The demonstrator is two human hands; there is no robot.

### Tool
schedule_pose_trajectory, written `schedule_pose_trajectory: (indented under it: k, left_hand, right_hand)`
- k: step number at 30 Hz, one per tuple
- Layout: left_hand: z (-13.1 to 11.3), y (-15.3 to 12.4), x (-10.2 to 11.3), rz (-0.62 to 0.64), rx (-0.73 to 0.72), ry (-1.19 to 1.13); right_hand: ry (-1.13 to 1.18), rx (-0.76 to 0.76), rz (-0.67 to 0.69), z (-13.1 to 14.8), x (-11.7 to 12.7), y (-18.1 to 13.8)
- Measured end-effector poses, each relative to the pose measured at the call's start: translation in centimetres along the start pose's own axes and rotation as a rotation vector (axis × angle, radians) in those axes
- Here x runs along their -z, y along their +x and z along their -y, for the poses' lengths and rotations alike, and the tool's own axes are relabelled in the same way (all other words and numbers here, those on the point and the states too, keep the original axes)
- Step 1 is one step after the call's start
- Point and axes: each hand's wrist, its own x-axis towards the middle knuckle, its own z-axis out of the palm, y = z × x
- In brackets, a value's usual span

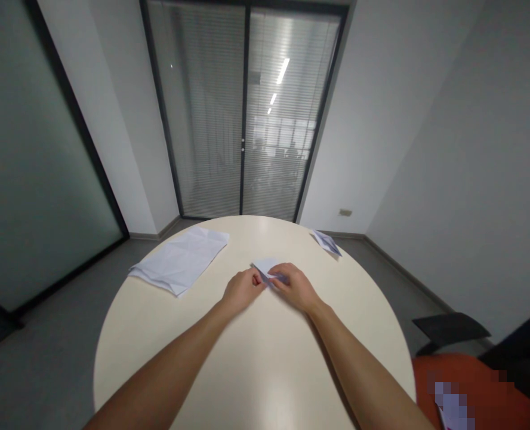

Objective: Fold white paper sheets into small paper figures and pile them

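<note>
Two bare hands meeting near the middle of a round cream table [256,370], both on one small folded paper [265,264]. From left to right:

Frosted glass wall [32,179] in a dark frame at far left, grey floor below it.

Next, on the table's far left part, a loose stack of white sheets [179,260], creased and slightly fanned, reaching the rim, well apart from the hands.

Then the left hand [242,291], forearm coming in from the lower left, fingers curled together, thumb and fingertips pinched on the paper's near left edge.

Small folded paper lying flat on the tabletop just beyond the knuckles, pale blue-white, one pointed corner toward the far left, much of its right part hidden under the other hand.

Right hand [295,285] meeting the left at the fingertips, fingers close together and bent down over the paper, seemingly clamped on its near edge.

Behind both hands, a glass door [245,119] with lowered blinds, ceiling lights showing through.

Farther right, a second folded paper [326,242] at the table's far right rim, well apart from both hands.

Wall socket [345,212] low on the white wall.

At far right, a black chair back [450,328] and an orange seat [419,388] just beside the table's rim.
</note>
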Motion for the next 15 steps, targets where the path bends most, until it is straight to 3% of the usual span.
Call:
schedule_pose_trajectory:
  k: [4,9,12,15]
  left_hand:
    - [0.4,0.2,0.3,0.000,-0.034,0.113]
    - [1.5,0.6,0.2,-0.226,-0.167,0.164]
    - [2.3,0.6,-0.5,-0.169,-0.267,0.118]
    - [2.8,0.5,-1.1,-0.101,-0.271,0.133]
  right_hand:
    - [0.015,-0.002,0.068,0.2,-0.1,0.0]
    - [0.034,0.012,0.128,0.4,-0.2,-0.2]
    - [0.059,0.019,0.175,0.4,-0.2,-0.4]
    - [0.080,-0.016,0.220,0.3,-0.1,-0.4]
